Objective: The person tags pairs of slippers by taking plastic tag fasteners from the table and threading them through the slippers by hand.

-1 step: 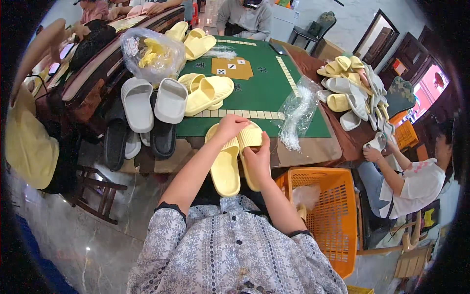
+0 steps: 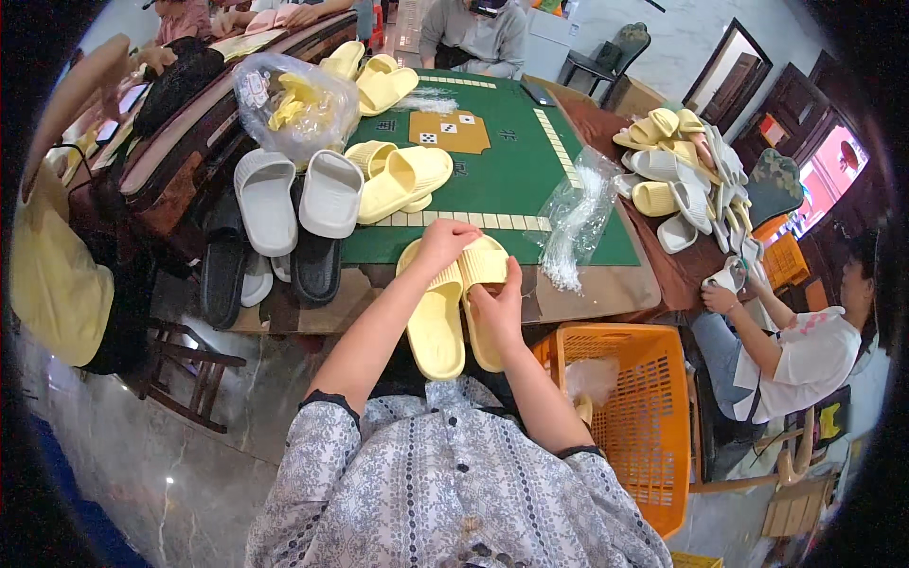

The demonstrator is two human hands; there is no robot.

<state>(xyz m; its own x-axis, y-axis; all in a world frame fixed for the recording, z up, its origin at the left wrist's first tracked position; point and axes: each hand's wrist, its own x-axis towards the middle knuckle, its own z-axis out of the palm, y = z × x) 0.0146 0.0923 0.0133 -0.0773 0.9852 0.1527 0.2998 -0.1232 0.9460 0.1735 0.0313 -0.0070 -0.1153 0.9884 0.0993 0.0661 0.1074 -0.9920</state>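
A pair of pale yellow slippers (image 2: 436,331) was held side by side at the centre of the frame, toes toward the top and heels toward the wearer's patterned shirt (image 2: 454,473). The strap area was covered in part by the left hand (image 2: 443,246), whose fingers were bent over the inner side of the straps; whether anything was gripped by them could not be told. The slipper on the right was gripped at its strap opening by the right hand (image 2: 498,310). The near edge of the worktop (image 2: 365,295) was overlapped by the pair, and just above it a row of pale tiles (image 2: 516,222) was laid along a green mat (image 2: 511,189). Other yellow slippers (image 2: 409,180) were stacked above and to the left, beside grey slippers (image 2: 266,204) and black slippers (image 2: 316,275). A clear bag of white strands (image 2: 575,213) was placed right of centre. An orange crate (image 2: 677,426) was seen at lower right, and slippers were heaped in a mixed pile (image 2: 677,180) at upper right, above a seated co-worker (image 2: 805,355) by whom a light-coloured slipper (image 2: 729,275) was held.
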